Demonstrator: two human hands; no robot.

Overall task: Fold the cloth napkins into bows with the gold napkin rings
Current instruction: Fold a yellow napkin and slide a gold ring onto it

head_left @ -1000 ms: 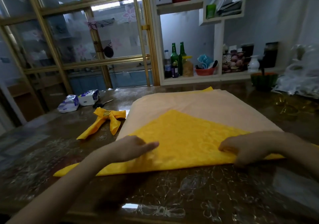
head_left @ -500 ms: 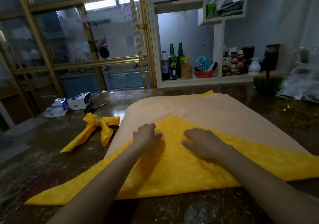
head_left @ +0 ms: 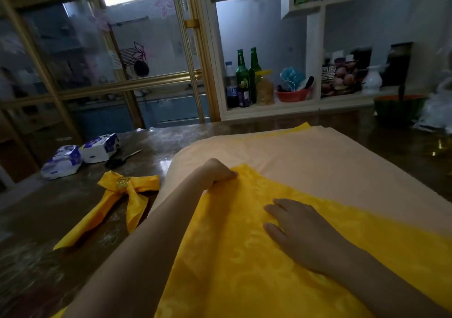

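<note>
Left arm: reaches forward across the near left part of the napkin (head_left: 244,256), forearm bare, wrist bent down.
Left hand (head_left: 215,173): knuckles up, fingers curled under; it grips the napkin's far tip, which shows just at the fingertips on the hand's right side.
Right arm: comes in from the lower right and lies over the napkin.
Right hand (head_left: 300,229): palm down, flat on the napkin, fingers straight and a little spread, pointing left; it presses the cloth and holds nothing.
Hands: apart, the left farther away and to the left, the right nearer the middle of the napkin.
Napkin: yellow with a woven pattern, folded to a triangle whose point is under the left hand; its wide side runs toward the near edge, out of view at the bottom.
Under the napkin: a pale cloth (head_left: 305,161) spread flat, bare beyond the tip and to the right.
Bow (head_left: 132,195): a finished yellow one on the table (head_left: 49,219), left of the pale cloth and beside the left forearm, tails toward the viewer.
Ring (head_left: 123,182): gold, around the bow's middle.
Far left of table: two tissue packs (head_left: 63,161), scissors (head_left: 122,159) just right of them.
Behind: a shelf (head_left: 269,109) with green bottles (head_left: 242,73).
</note>
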